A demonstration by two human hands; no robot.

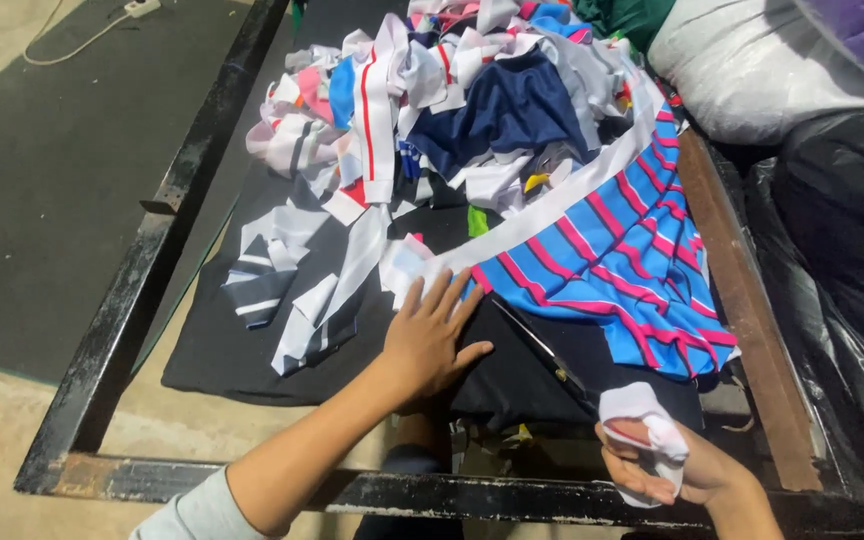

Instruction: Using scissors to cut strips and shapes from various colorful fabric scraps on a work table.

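The striped cloth (pixel 617 265), blue with pink and white bands, lies just above and to the right of the left hand (pixel 430 340), its long axis running on a slant from the lower middle of the frame up toward the upper right, with a broad white band (pixel 562 205) along its upper left edge. The left hand is the nearer of the two: it rests flat and spread on the black sheet (pixel 242 345) that covers the bench (pixel 752 300), fingertips (pixel 442 290) touching or nearly touching the lower corner of the striped piece and a small white scrap (pixel 402 265) beside it. The right hand (pixel 667 465) sits at the lower right of the frame, close to the bench's near rail, curled around the white-wrapped handles (pixel 642 425) of a pair of scissors (pixel 552 360); the dark blades point up and to the left, along the bottom edge of the striped cloth, and whether they are parted I cannot tell. The cloth itself looks thin and limp, lying mostly flat with soft wrinkles and an uneven lower edge. Behind it, filling the upper middle of the frame, is a heap of offcuts (pixel 452 90) in white, navy, red and pink, and a few grey and white strips (pixel 282 270) lie loose to the left of the spread hand. Bulging sacks, white (pixel 752 70) and black (pixel 842 240), crowd the right side.
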